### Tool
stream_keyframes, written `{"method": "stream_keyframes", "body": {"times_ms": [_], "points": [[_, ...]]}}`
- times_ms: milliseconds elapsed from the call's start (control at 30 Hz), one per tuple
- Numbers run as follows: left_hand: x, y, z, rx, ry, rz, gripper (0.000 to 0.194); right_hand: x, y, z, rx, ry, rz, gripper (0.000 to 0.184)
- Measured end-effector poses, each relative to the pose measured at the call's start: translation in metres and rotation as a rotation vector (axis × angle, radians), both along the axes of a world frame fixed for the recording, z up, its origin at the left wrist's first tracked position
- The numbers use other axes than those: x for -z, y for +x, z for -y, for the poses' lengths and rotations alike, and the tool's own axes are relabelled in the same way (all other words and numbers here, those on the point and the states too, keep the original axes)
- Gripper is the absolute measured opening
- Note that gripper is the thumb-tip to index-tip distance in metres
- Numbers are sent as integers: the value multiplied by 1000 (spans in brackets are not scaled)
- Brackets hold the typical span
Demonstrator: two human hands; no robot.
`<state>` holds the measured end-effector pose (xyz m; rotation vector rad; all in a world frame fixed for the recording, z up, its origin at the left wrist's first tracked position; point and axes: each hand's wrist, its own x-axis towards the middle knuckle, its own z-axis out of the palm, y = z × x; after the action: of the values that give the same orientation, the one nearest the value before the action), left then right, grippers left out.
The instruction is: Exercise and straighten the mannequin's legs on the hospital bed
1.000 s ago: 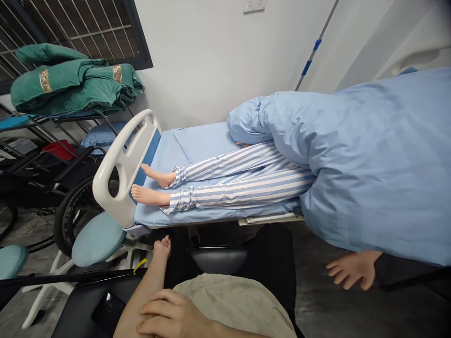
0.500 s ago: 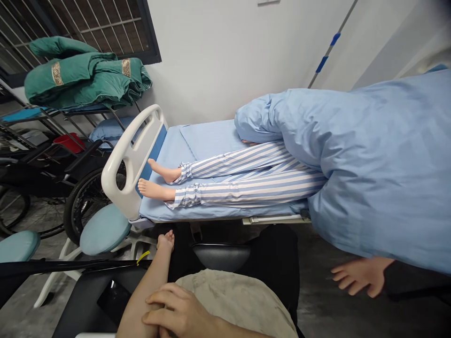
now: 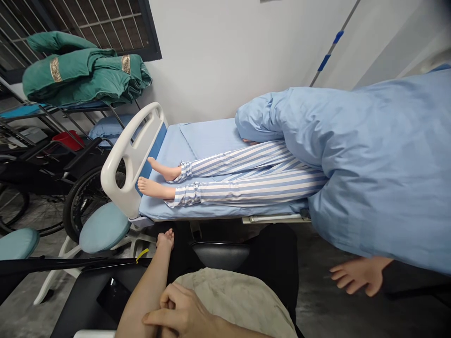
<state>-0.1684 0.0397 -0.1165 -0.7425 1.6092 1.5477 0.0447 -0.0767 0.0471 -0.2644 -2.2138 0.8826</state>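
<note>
My left arm reaches forward, with my left hand (image 3: pixel 165 238) palm up near my knee, its fingers loosely bent and nothing seen in them. Across that forearm lies my right hand (image 3: pixel 181 305). Its index finger is stretched out and touches the skin near the elbow, while other fingers are bent; it holds nothing. Beyond my lap a figure with doll-like bare feet (image 3: pixel 157 188) and blue-and-white striped trousers (image 3: pixel 243 190) lies on a bed (image 3: pixel 207 134). Large blue cloth (image 3: pixel 380 164) covers its upper part; whether quilt or garment, I cannot tell.
A hand (image 3: pixel 362 276) hangs below the blue cloth at right. The white footboard (image 3: pixel 114 176) closes the bed's left end. Stools (image 3: pixel 104 227), a wheelchair (image 3: pixel 79 202) and a dark phone (image 3: pixel 112 298) are on my left. A folded green coat (image 3: pixel 88 77) lies by the window.
My right hand's fingers, spread over the left forearm before, have drawn back and bent, leaving the index finger on the skin. The view has shifted very slightly.
</note>
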Motion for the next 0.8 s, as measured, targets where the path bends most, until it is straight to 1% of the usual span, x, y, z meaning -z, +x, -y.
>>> {"method": "stream_keyframes", "body": {"times_ms": [100,267,367,500,633,800], "points": [[-1,0,0,-7,-2,8,30,-2,0,0,13,-20,-16,36],[-3,1,-1,-9,-11,14,32,-5,1,0,-16,-18,-11,36],[-4,1,-2,-8,-14,13,32,-6,1,0,15,-67,-56,37],[-3,1,-1,-11,-13,13,30,-9,1,-1,13,-79,-87,37],[-3,1,-1,-14,-11,14,32,-9,1,-2,37,-104,-175,38],[-1,1,-1,-20,-12,4,34,-10,1,-1,26,-156,-213,41]]}}
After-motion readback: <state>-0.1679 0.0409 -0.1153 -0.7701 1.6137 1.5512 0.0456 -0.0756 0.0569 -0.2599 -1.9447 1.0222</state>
